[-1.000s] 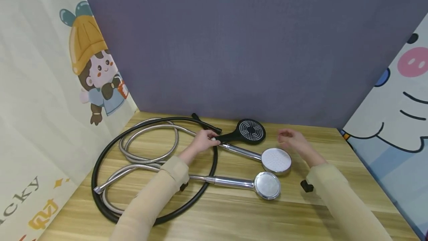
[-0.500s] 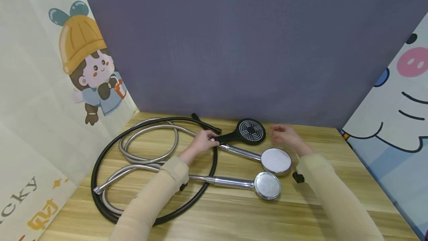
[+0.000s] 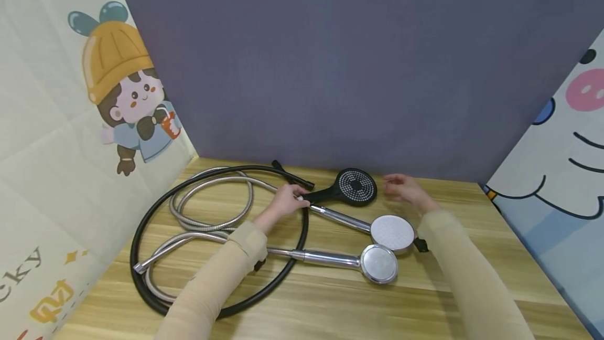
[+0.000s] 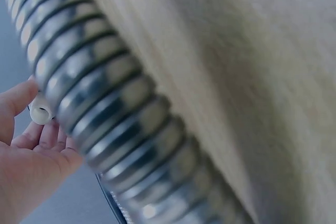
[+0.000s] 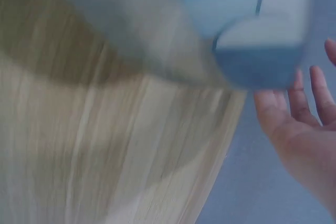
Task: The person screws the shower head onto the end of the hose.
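A black handheld shower head lies at the back of the table, its nozzle face up. My left hand pinches the end of its handle. In the left wrist view the white threaded end shows between thumb and fingers. My right hand hovers just right of the black head, fingers loosely bent and holding nothing. A chrome shower head with a white face lies below, close to the right wrist's black camera. Nearest me lies an all-silver shower head joined to a metal hose.
A black hose loops widely across the left of the wooden table. Coiled metal hoses lie inside and across it. A grey panel rises behind the table, with printed sheets at both sides.
My right hand has moved left, nearer the black shower head. The white-faced shower head has shifted slightly toward the silver one. My left hand has kept its hold.
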`<move>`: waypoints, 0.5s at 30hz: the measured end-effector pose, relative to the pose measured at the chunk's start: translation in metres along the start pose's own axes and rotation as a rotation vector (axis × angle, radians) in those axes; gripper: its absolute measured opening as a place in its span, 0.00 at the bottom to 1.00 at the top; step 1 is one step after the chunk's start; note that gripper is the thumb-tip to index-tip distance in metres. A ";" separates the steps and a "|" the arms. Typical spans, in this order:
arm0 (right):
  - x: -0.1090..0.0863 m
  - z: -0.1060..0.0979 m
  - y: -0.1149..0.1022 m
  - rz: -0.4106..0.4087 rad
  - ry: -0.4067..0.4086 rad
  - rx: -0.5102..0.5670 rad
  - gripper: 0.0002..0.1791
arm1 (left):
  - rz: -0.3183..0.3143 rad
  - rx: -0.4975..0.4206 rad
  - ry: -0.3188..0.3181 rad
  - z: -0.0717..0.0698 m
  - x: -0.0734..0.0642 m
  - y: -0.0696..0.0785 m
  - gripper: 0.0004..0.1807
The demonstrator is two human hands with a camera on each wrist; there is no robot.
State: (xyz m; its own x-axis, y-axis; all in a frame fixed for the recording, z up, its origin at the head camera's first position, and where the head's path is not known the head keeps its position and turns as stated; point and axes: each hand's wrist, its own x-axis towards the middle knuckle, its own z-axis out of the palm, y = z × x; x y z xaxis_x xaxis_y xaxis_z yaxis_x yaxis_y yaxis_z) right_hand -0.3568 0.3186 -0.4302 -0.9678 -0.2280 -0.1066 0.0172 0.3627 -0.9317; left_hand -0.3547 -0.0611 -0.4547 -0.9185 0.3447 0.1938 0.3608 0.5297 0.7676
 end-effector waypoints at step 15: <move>0.016 -0.022 -0.017 0.036 -0.193 -0.017 0.31 | -0.054 0.029 -0.004 -0.002 -0.007 0.016 0.16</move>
State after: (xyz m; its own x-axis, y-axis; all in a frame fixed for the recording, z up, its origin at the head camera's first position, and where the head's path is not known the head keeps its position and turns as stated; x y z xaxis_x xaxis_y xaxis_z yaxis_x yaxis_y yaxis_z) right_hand -0.3784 0.3290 -0.4087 -0.9003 -0.3834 -0.2061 0.0450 0.3889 -0.9202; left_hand -0.3430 -0.0563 -0.4425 -0.9362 0.3179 0.1501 0.3153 0.5702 0.7586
